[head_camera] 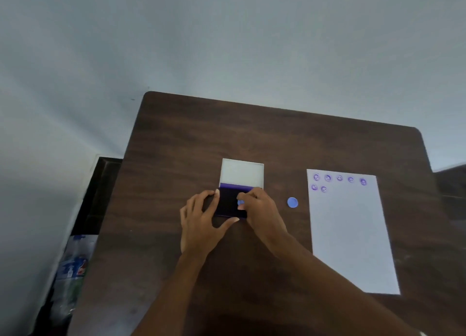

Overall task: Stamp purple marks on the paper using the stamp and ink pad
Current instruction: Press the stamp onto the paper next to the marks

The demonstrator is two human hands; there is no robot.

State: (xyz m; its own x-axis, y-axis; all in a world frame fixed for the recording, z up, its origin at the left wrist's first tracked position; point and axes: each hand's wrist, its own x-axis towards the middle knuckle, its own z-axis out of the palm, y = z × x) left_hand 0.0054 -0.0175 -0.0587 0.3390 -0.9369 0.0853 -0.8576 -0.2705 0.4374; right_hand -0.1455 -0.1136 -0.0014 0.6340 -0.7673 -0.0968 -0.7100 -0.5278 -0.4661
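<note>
An ink pad (228,202) with a dark purple surface lies open mid-table, its white lid (241,173) folded back behind it. My left hand (201,219) holds the pad's left and front edges, thumb along the front. My right hand (262,209) pinches a small blue stamp (240,202) and presses it down on the pad's right part. A white sheet of paper (353,234) lies to the right, bearing several purple round marks (327,178) along its top edge. A blue round cap (292,202) rests between pad and paper.
The dark wooden table (201,133) has rounded far corners and ends near a pale wall. Left of the table, lower down, stands a dark piece of furniture (100,184) with plastic bottles (73,272) beside it.
</note>
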